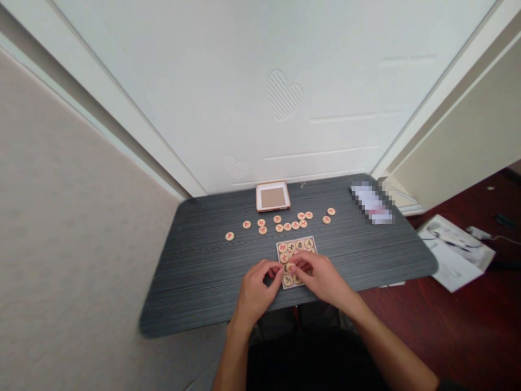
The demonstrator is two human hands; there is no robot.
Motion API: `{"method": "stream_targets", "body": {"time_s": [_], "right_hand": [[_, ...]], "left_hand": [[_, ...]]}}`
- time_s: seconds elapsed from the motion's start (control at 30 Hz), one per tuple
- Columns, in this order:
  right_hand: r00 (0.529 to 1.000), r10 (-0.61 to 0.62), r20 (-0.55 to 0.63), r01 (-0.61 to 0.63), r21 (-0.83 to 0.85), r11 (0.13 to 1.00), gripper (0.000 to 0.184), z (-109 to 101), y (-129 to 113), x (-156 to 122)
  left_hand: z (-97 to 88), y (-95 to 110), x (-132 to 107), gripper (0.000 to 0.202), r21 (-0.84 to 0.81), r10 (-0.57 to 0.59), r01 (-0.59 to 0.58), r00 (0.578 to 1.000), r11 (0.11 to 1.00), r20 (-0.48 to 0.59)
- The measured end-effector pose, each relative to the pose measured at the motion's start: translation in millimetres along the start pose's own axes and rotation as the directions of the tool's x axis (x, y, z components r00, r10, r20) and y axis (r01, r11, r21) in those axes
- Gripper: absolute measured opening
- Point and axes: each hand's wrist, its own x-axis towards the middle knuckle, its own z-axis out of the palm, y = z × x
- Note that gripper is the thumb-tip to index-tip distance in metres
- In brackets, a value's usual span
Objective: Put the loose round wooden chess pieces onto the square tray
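A shallow box [311,242] of round Chinese chess pieces lies near the table's front edge, its pieces in rows with red and black characters. Over it, my right hand [319,274] pinches a Chinese chess piece [290,267] between thumb and fingers. My left hand [258,288] is closed at the box's left side, fingertips close to that same piece; what they grip, if anything, is hidden. Beyond the box, several loose red-marked pieces [287,226] are scattered across the table. Both hands cover part of the box.
The dark wood-grain table [195,271] stands against a white panel with heart patterns. At its back lies a box lid [273,208], inside facing up. A blurred-out item [372,202] rests at the right. On the floor to the right is an open white box [458,252] with cables.
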Motion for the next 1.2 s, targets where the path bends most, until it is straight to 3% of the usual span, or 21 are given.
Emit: {"method": "stream_targets", "body": {"time_s": [0.33,0.8,1.2], "right_hand": [[0.999,-0.049,0.002,0.049,-0.195,0.98,0.009,5.7,-0.1,4.6],[0.998,-0.063,0.01,0.063,-0.264,0.962,0.01,7.9,-0.4,-4.6],[0.994,-0.107,0.011,0.105,-0.3,0.948,0.011,13.1,13.7,-4.4]], "left_hand": [[-0.4,-0.5,-2.6,0.011,-0.009,0.013,-0.013,1.0,1.0,0.005],[2.3,-4.4,-3.9,0.01,0.009,0.008,-0.008,1.0,1.0,0.007],[2.1,-4.4,-4.2,0.011,0.016,-0.003,0.002,1.0,1.0,0.023]]}}
